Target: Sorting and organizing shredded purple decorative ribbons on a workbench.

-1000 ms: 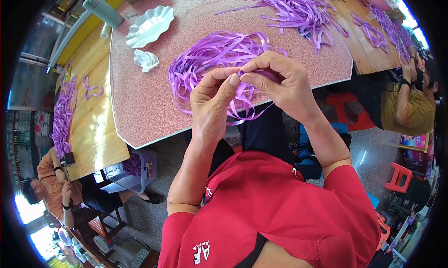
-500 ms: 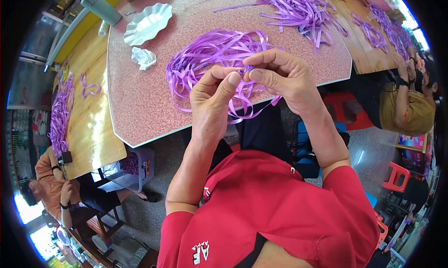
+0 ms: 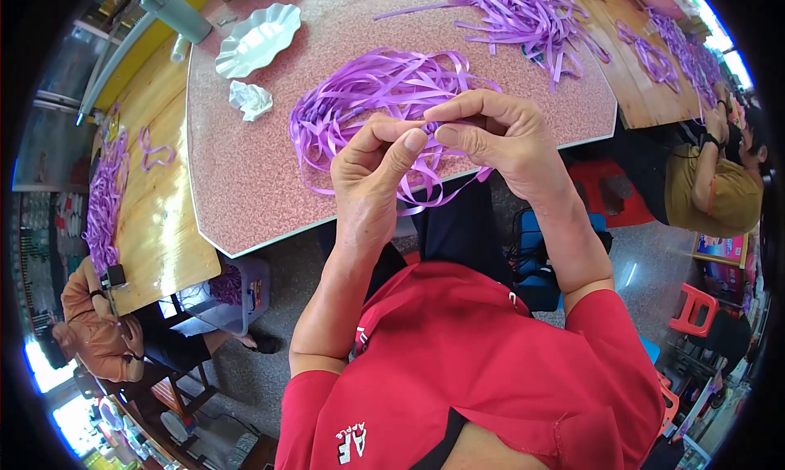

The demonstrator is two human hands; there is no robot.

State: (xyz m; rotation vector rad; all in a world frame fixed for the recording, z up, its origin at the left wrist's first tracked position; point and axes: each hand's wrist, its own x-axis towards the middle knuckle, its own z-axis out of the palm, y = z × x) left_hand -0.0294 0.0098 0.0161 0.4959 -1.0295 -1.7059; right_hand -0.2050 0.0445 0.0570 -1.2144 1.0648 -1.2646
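My left hand (image 3: 372, 169) and my right hand (image 3: 505, 139) meet above the table's near edge, thumbs and forefingers pinched. Between the fingertips is a small dark purple piece (image 3: 431, 128), mostly hidden, seemingly part of a purple ribbon. Its exact kind is too small to tell. Just beyond and beneath my hands lies a loose heap of shiny purple ribbons (image 3: 384, 69), with several darker purple bits at its left side. Ribbon loops (image 3: 425, 193) hang over the near edge below my fingers.
On the pink speckled table (image 3: 245, 175) are a white scalloped dish (image 3: 259, 41), crumpled white tissue (image 3: 250, 100) and another purple ribbon heap (image 3: 523, 20). A grey-green cylinder (image 3: 176, 12) stands far left. Seated people work at left (image 3: 102, 314) and right (image 3: 715, 184), beside more ribbons.
My fingertips have drawn closer together, covering more of the small purple piece. My left fingers shifted slightly. The person at left has moved their hands; the ribbon heaps stay put.
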